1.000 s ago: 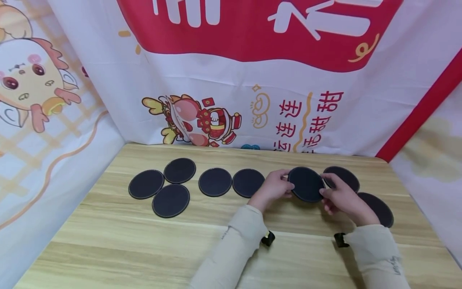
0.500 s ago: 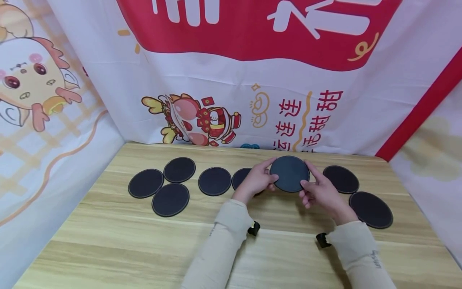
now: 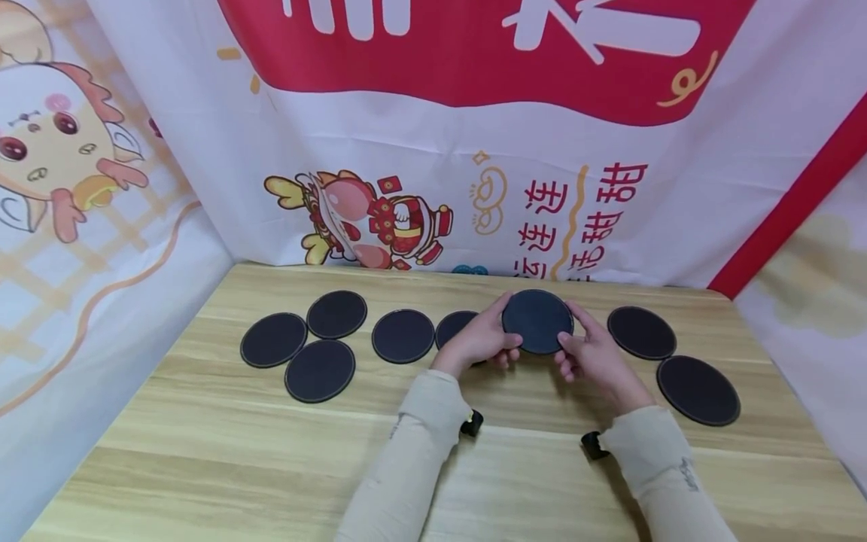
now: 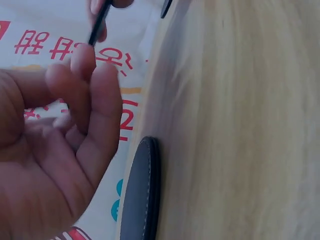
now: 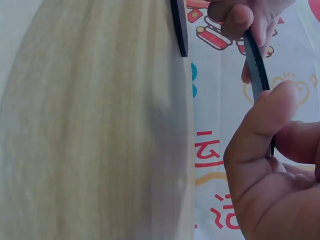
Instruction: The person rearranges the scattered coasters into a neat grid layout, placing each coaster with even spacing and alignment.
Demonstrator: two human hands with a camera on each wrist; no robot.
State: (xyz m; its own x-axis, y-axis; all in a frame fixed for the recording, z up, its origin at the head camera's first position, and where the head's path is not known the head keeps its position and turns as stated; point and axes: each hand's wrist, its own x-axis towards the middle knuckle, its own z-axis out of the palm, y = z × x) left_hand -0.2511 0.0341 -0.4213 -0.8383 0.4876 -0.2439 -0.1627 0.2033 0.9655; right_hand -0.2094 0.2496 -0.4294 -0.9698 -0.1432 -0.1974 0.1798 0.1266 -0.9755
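A round black coaster [image 3: 537,322] with an edge rim is held up off the table between both hands. My left hand [image 3: 479,336] pinches its left edge, and my right hand [image 3: 597,355] pinches its right edge, thumbs on the near face. Seen edge-on in the right wrist view, the held coaster [image 5: 257,67] is thin and raised from the wood. Just left of it, one coaster [image 3: 452,325] on the table is partly hidden behind my left hand. Touching that one is another flat coaster [image 3: 403,336]. Pale stitching rings a table coaster [image 4: 137,195] in the left wrist view.
Three more coasters lie grouped at the left, one of them a coaster [image 3: 320,371] nearest the front. Two at the right touch: a back coaster [image 3: 641,332] and a front coaster [image 3: 699,390]. Behind the wooden table [image 3: 271,467] hangs a printed cloth [image 3: 406,128].
Both hands have carried the coaster left, away from the right-hand pair toward the middle pair, and its face has tilted up toward the head camera. The last half second shows only a slight shift left.
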